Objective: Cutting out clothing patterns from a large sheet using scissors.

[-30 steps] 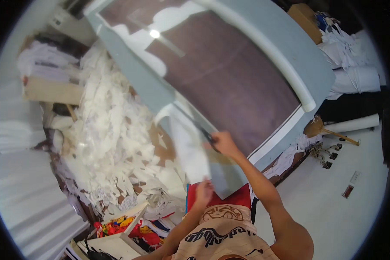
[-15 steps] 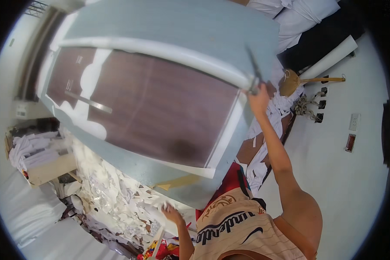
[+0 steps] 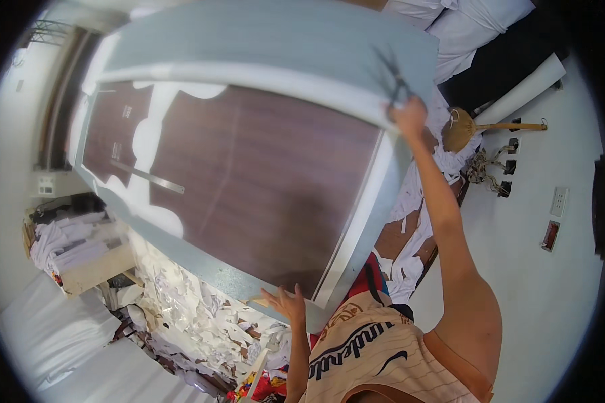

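Note:
My right hand (image 3: 410,117) is closed on a pair of scissors (image 3: 396,84) at the table's far right corner; the blades look spread, though motion blurs them. My left hand (image 3: 288,303) rests with fingers apart at the near edge of a large brown sheet (image 3: 275,181). That sheet lies over white material (image 3: 363,195) on a blue-grey table (image 3: 269,27). Along its far side runs a long white roll (image 3: 235,75), close to my right hand. A smaller brown piece with wavy edges (image 3: 114,134) lies at the left, and a metal ruler (image 3: 148,176) spans the white gap.
White scraps (image 3: 188,289) cover the floor left of the table. A wooden box of folded white cloth (image 3: 97,269) stands beyond them. Along the right wall are a straw hand fan (image 3: 458,131), a leaning white roll (image 3: 524,87), loose wires (image 3: 480,168) and a socket (image 3: 559,201).
My left hand has risen from beside the table onto the sheet's near edge. My right hand has shifted slightly up and right with the scissors, whose blades now look farther apart. The view has shifted.

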Available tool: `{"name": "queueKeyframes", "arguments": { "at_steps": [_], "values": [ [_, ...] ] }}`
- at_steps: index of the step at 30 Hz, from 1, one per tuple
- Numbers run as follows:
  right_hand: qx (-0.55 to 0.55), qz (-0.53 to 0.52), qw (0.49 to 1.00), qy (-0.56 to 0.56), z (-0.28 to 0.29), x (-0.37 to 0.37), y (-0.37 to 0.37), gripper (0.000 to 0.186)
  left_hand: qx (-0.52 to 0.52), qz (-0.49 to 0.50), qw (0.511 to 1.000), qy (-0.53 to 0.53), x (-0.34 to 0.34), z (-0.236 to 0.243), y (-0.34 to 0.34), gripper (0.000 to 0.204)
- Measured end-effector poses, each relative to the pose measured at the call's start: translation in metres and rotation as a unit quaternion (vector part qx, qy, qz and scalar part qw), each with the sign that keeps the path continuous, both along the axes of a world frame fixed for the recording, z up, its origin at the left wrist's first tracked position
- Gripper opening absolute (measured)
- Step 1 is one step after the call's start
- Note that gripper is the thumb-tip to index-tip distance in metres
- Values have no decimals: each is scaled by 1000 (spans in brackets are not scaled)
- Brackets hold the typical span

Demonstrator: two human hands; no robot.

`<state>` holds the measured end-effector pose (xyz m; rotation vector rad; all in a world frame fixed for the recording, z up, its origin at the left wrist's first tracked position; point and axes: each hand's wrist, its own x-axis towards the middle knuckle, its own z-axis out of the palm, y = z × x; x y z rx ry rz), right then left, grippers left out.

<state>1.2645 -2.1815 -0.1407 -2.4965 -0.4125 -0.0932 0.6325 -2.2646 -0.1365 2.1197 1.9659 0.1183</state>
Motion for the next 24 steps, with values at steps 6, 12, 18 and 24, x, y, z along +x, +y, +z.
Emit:
{"name": "queueKeyframes", "arguments": {
  "at_steps": [6, 12, 18, 24],
  "values": [
    [63, -59, 995, -38, 12, 23, 4, 59, -83, 297, 908, -282, -41, -51, -15, 40],
    [108, 94, 989, 32, 2, -44, -21, 70, -81, 481, 771, -409, -53, -73, -25, 35],
    [-53, -91, 994, -20, -37, -94, -52, 53, -125, 449, 819, -334, -43, -79, -33, 29],
    [143, 92, 977, 129, -63, -183, -154, 49, -95, 490, 783, -372, -58, -63, -39, 21]
  ]
}}
